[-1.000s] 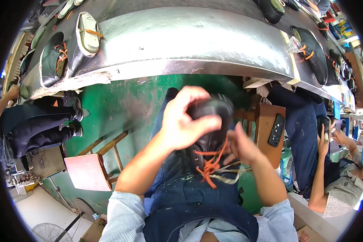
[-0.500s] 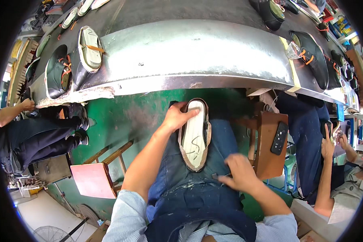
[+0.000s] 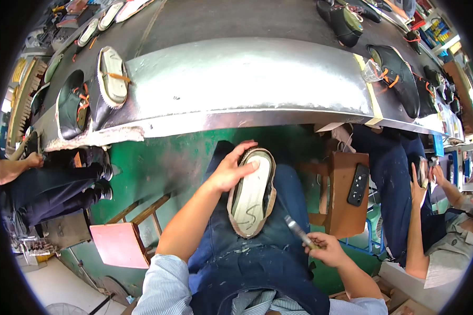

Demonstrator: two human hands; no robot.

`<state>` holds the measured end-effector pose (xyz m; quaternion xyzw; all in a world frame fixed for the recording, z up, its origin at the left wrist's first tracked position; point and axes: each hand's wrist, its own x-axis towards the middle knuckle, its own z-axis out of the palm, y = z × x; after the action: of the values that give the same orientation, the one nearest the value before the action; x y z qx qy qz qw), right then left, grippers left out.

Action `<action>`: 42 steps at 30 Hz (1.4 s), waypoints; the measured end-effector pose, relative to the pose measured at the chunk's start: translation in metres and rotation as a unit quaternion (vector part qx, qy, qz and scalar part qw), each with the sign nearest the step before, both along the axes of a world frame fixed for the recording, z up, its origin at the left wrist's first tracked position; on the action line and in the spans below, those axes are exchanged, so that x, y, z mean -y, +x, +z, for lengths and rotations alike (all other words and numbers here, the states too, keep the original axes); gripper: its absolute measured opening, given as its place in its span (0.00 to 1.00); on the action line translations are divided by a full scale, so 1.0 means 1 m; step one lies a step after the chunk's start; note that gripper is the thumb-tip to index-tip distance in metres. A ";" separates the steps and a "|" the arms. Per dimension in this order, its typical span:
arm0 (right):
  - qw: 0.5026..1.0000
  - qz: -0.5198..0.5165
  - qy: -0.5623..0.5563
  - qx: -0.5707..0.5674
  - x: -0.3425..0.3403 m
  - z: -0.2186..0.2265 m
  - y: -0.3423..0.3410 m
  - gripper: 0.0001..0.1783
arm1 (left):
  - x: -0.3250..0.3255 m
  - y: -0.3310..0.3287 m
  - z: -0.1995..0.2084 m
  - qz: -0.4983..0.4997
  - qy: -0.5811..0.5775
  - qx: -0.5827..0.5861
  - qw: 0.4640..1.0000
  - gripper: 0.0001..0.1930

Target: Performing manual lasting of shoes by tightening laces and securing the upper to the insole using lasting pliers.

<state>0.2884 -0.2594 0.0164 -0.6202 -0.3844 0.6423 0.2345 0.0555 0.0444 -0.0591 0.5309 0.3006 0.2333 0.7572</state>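
Observation:
An unfinished shoe (image 3: 252,197) lies on my lap, its cream underside facing up, with a dark S-shaped line and a rough brownish rim. My left hand (image 3: 232,167) is closed on its far end, the thumb pressed on the cream surface and the fingers round the outer side. To the right of the shoe and apart from it, my right hand (image 3: 328,249) grips a short tool with a shiny metal front part (image 3: 295,226). That tool points up and left toward the shoe; its exact kind is unclear.
Ahead runs a workbench with a metal-covered edge (image 3: 247,79). Black shoes with orange laces (image 3: 72,105) stand on its left, and another black shoe (image 3: 399,79) on its right. A pink-topped stool (image 3: 120,244) and a brown stool bearing a phone (image 3: 358,184) flank me. Other people sit on both sides.
My right hand, blurred before near my lap, now shows the metal-fronted tool clearly, lower and further right. The shoe and my left hand sit slightly lower in the picture, as the view has shifted.

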 end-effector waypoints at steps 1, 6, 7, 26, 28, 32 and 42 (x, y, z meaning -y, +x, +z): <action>0.980 -0.112 -0.047 -0.158 0.002 0.006 -0.001 0.24 | 0.009 -0.012 0.015 0.000 0.118 0.014 0.993 0.35; 1.000 0.011 0.000 0.017 -0.029 0.067 -0.038 0.19 | 0.054 -0.057 0.080 0.018 0.270 0.053 0.961 0.43; 1.000 0.021 0.005 0.017 -0.035 0.074 -0.045 0.19 | 0.064 -0.064 0.083 0.022 0.276 0.048 0.960 0.43; 0.981 0.165 0.061 0.078 -0.116 0.069 -0.071 0.12 | 0.088 -0.089 0.076 0.090 0.345 -0.019 0.934 0.29; 0.968 0.142 0.167 0.123 -0.115 0.038 -0.076 0.12 | 0.083 -0.084 0.069 0.098 0.335 -0.021 0.937 0.27; 0.894 0.065 0.393 0.205 -0.122 -0.023 -0.085 0.13 | 0.070 -0.074 0.052 0.110 0.324 -0.051 0.938 0.24; 0.982 0.156 0.103 -0.006 -0.140 0.039 -0.052 0.11 | 0.067 -0.067 0.045 0.101 0.304 -0.060 0.945 0.24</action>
<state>0.2360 -0.1194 0.0551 -0.5207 -0.5394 0.6318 0.1965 -0.0117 -0.0224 -0.0140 0.7157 0.3126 0.3562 0.5130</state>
